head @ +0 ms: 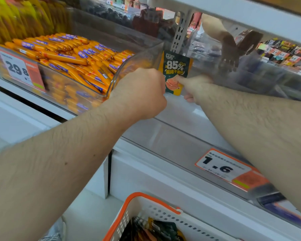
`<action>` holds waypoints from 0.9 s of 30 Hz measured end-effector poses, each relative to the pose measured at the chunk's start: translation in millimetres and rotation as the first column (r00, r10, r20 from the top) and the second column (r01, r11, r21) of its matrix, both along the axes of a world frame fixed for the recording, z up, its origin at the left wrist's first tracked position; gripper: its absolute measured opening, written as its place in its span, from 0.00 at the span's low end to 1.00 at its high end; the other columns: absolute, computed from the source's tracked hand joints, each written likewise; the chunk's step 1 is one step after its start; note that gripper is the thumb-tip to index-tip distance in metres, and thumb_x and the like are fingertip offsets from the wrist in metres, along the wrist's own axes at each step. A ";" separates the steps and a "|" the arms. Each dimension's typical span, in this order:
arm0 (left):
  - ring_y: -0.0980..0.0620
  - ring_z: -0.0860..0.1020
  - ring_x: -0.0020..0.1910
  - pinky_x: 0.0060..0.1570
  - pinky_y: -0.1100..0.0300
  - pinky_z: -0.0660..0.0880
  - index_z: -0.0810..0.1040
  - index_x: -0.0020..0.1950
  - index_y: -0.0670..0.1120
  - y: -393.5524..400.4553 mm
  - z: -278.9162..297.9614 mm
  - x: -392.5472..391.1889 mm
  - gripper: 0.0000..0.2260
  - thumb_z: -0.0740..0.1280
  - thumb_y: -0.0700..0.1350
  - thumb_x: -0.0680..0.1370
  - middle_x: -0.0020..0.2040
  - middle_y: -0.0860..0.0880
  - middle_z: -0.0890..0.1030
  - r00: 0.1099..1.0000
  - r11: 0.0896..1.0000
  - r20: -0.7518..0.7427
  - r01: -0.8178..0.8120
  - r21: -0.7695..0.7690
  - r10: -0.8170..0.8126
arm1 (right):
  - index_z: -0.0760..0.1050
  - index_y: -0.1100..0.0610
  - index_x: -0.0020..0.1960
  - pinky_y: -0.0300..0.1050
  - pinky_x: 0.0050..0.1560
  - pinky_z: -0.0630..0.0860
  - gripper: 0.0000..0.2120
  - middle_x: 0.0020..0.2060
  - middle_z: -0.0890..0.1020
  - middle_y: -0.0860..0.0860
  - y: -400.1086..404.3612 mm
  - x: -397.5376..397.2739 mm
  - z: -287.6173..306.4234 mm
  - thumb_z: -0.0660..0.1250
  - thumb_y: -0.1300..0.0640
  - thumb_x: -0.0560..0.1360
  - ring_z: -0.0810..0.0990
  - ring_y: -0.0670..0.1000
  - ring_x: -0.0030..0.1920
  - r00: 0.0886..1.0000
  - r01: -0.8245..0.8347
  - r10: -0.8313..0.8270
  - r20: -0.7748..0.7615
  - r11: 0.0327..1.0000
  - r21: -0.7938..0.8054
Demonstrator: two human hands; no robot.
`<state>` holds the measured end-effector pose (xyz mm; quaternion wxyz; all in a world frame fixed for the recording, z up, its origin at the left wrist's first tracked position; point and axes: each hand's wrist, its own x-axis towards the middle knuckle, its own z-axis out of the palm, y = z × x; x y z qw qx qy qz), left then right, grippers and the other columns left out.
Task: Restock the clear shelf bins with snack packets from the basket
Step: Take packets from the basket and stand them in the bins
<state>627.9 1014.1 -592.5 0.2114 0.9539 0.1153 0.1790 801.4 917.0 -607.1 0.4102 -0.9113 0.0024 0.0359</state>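
Snack packet (175,72), upright at the back of the near-empty clear bin (177,136), is pinched by the right hand (193,87) and steadied by the curled left hand (142,91); placement is judged underway; release, then another reach into the basket (129,206), is called for.

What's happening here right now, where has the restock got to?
A person is standing a snack packet upright at the back of a clear shelf bin, the one with the 1.6 price tag. The right hand pinches the packet's lower edge, and the left hand is closed at its left edge. The rest of that bin looks bare. More packets wait in the orange-rimmed basket below. The neighbouring bin on the left holds orange sausage sticks.
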 end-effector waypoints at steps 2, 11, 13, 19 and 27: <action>0.46 0.79 0.52 0.52 0.50 0.78 0.80 0.51 0.51 -0.3 0.9 -3.5 0.09 0.64 0.42 0.73 0.51 0.49 0.82 0.998 0.998 0.068 0.022 -0.059 -0.018 | 0.78 0.60 0.53 0.45 0.44 0.83 0.22 0.36 0.79 0.52 -6.4 -19.2 13.2 0.72 0.42 0.73 0.81 0.50 0.39 1.000 -0.006 0.007 0.024 0.998 -0.058; 0.49 0.78 0.40 0.42 0.55 0.76 0.79 0.39 0.49 -52.9 12.9 -83.5 0.03 0.66 0.46 0.69 0.37 0.53 0.80 0.948 0.962 0.180 0.272 -0.029 -0.263 | 0.72 0.55 0.31 0.43 0.34 0.71 0.12 0.28 0.77 0.48 -57.4 -142.4 37.5 0.65 0.51 0.70 0.78 0.54 0.35 0.791 -0.063 0.202 0.577 0.966 -0.252; 0.51 0.77 0.40 0.42 0.58 0.75 0.79 0.40 0.49 -64.3 -0.3 -97.5 0.03 0.66 0.43 0.71 0.38 0.53 0.80 0.933 0.936 -0.069 0.353 -0.004 -0.352 | 0.69 0.54 0.30 0.43 0.34 0.68 0.12 0.26 0.74 0.45 -76.9 -172.4 24.3 0.65 0.52 0.71 0.77 0.53 0.35 0.601 -0.123 0.290 0.745 0.954 -0.273; 0.50 0.68 0.30 0.35 0.58 0.67 0.68 0.29 0.48 -89.3 -80.7 -114.2 0.13 0.63 0.42 0.74 0.28 0.50 0.69 0.654 0.872 -0.615 0.474 -0.121 -0.441 | 0.71 0.57 0.28 0.44 0.30 0.68 0.13 0.24 0.73 0.50 -125.0 -232.5 -74.0 0.65 0.55 0.70 0.72 0.51 0.29 0.405 -0.420 0.405 0.820 0.879 -0.226; 0.49 0.72 0.42 0.42 0.56 0.72 0.79 0.50 0.40 -88.0 -122.6 -117.1 0.09 0.62 0.43 0.77 0.47 0.43 0.77 0.486 0.847 -0.734 0.478 -0.231 -0.474 | 0.74 0.53 0.39 0.45 0.36 0.75 0.16 0.30 0.76 0.50 -181.1 -262.4 -242.5 0.61 0.42 0.76 0.79 0.52 0.33 0.854 -0.461 0.228 -0.468 0.749 -0.476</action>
